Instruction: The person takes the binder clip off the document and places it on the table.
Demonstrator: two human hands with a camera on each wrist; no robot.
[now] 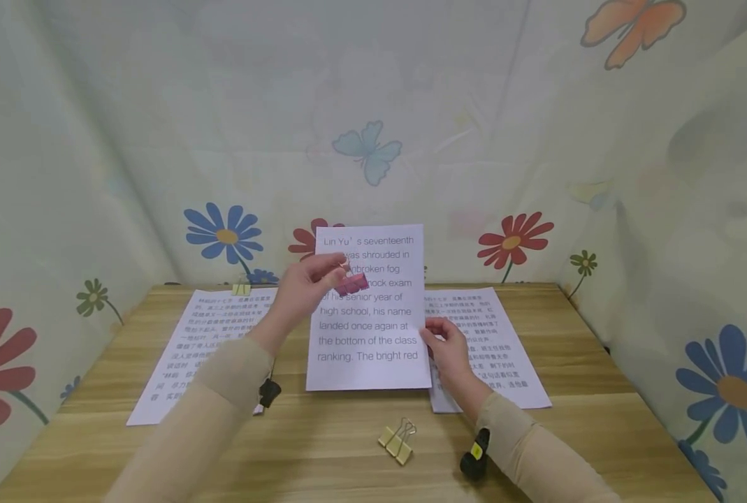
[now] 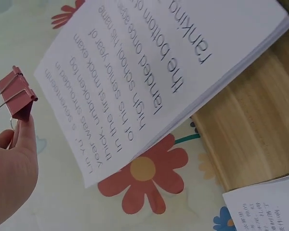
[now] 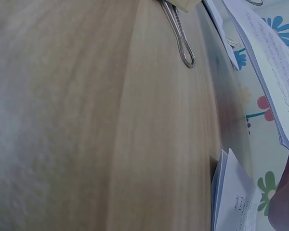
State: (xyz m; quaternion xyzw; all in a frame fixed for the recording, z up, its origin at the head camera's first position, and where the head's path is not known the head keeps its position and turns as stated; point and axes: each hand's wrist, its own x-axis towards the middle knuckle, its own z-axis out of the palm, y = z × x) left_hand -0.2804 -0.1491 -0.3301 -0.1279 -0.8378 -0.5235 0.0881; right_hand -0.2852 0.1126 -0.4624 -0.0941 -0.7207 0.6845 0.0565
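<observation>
Between thumb and fingers, my left hand (image 1: 298, 293) pinches a red binder clip (image 1: 353, 283) by its wire handle. The clip (image 2: 18, 94) is apart from the paper in the left wrist view. An upright stack of printed sheets (image 1: 363, 374), with large English text facing me, stands behind the clip in the head view. My right hand (image 1: 451, 356) grips this stack by its lower right edge, thumb in front. Only part of that hand (image 3: 286, 197) shows in the right wrist view, below the corner of the sheets (image 3: 274, 82).
On the wooden table (image 1: 342, 447), a yellow binder clip (image 1: 396, 445) lies near the front. Printed stacks lie at left (image 1: 187, 349) and right (image 1: 505, 349). Another yellow clip (image 1: 241, 288) sits at the left stack's top edge. A flowered cloth wall (image 1: 373, 84) surrounds the table.
</observation>
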